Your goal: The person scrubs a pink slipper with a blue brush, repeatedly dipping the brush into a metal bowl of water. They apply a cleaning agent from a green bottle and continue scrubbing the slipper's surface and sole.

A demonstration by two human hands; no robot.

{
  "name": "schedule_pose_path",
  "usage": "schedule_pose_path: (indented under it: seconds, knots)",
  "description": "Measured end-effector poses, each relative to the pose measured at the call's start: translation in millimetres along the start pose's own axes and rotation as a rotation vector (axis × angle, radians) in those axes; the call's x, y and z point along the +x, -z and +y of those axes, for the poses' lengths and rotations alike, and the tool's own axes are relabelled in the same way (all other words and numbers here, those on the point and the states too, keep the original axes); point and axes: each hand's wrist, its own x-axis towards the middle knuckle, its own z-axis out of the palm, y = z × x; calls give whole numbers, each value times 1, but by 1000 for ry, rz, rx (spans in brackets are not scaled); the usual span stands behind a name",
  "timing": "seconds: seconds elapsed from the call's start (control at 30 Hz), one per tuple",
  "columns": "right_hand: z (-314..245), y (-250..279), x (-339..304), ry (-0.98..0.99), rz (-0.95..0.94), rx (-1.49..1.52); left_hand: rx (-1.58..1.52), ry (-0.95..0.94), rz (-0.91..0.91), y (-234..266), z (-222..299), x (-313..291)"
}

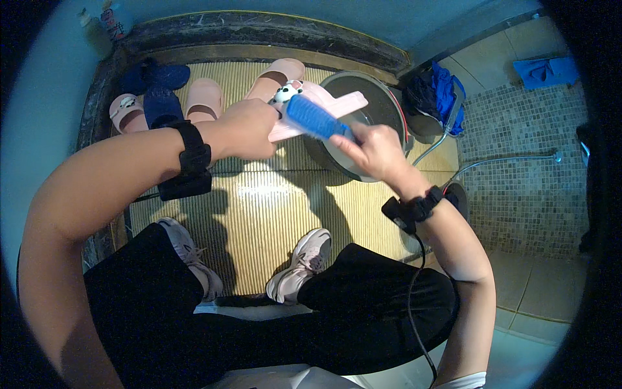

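My left hand (249, 129) is closed on a pale pink slipper (317, 97) with a black-and-white panda figure (285, 94) on it. In my right hand (378, 150) is a blue scrubbing brush (316, 118), smeared by motion. The brush head lies against or just over the slipper beside the panda; contact is hard to tell. Below the slipper stands a dark grey basin (337, 167) with a red line along its rim. Part of the slipper is hidden by the brush and my left hand.
Pink clogs (204, 97) and dark blue slippers (162, 107) stand at the far left on the ribbed yellow mat (259, 227). Right of the basin are a blue bag (450, 97) and a shower hose (492, 157). Bottles (97, 35) stand in the far left corner.
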Motion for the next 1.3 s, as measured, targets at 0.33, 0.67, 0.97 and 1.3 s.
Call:
schedule_pose_path:
  seconds: [0.33, 0.67, 0.97, 1.3]
  knots:
    - [50, 9, -1, -549, -53, 84, -80, -27, 63, -4, -6, 10]
    - [-5, 4, 4, -119, -41, 3, -155, -62, 77, -21, -27, -2]
    - [76, 6, -16, -542, 42, 133, 8, -63, 92, -32, -34, -2]
    - [29, -8, -11, 69, 50, -49, 84, -162, 218, -39, -28, -11]
